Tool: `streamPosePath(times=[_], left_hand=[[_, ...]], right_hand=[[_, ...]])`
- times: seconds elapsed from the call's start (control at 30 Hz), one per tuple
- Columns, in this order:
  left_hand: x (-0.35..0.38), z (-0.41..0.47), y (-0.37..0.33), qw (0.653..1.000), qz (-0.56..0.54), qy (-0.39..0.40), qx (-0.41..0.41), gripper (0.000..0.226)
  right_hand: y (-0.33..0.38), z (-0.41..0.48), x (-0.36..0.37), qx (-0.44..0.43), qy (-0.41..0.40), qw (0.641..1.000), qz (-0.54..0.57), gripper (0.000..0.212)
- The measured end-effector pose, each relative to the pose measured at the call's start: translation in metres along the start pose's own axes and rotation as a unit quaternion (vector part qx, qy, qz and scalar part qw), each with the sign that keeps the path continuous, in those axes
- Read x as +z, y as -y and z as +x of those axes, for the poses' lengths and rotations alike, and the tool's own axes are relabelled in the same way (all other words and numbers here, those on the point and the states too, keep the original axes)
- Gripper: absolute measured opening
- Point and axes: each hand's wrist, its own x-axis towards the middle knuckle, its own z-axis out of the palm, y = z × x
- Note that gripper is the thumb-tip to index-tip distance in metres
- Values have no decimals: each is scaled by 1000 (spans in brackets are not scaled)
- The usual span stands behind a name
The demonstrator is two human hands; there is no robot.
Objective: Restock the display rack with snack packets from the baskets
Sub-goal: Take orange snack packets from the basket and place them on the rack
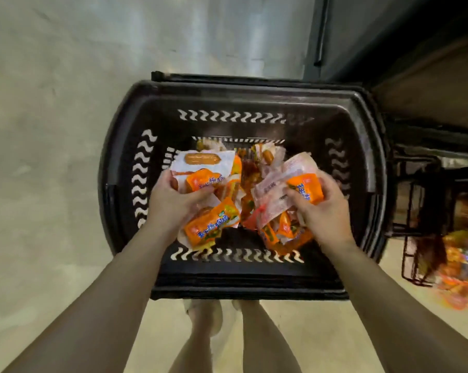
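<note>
Left hand (173,197) and right hand (323,208) each clutch snack packets (204,182) inside the basket (243,288) (fingers (168,181) curled tight, so lift steadily, spill none)

Blue writing is seen on the orange packets (211,224), but no word can be read.

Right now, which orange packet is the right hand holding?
The orange packet farthest right, gripped in the right hand beside a pink wrapper. The other orange ones sit by the left hand or lie loose in the basket.
</note>
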Motion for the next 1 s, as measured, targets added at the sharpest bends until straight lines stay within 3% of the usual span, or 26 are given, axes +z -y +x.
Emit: streamPosePath(times=[0.33,0.57,0.67,0.77,0.83,0.93,1.0], left_hand=[[24,76,70,996,51,-5,-67,82],[21,90,83,989,126,-28,-73,87],[17,85,83,985,161,-25,-59,101],[10,70,75,977,206,-14,-59,111],[5,52,60,969,242,-8,-49,103],[-4,11,33,952,300,20,-54,62],[-13,-26,13,935,348,50,-45,51]], right_hand=[[-75,55,55,119,37,992,-31,66],[-87,60,59,121,21,982,-146,87],[-81,53,53,115,20,971,-208,100],[-63,37,43,98,34,952,-288,91],[-44,21,35,77,51,927,-364,78],[-7,-13,19,42,85,880,-466,65],[20,-44,7,12,92,854,-511,60]])
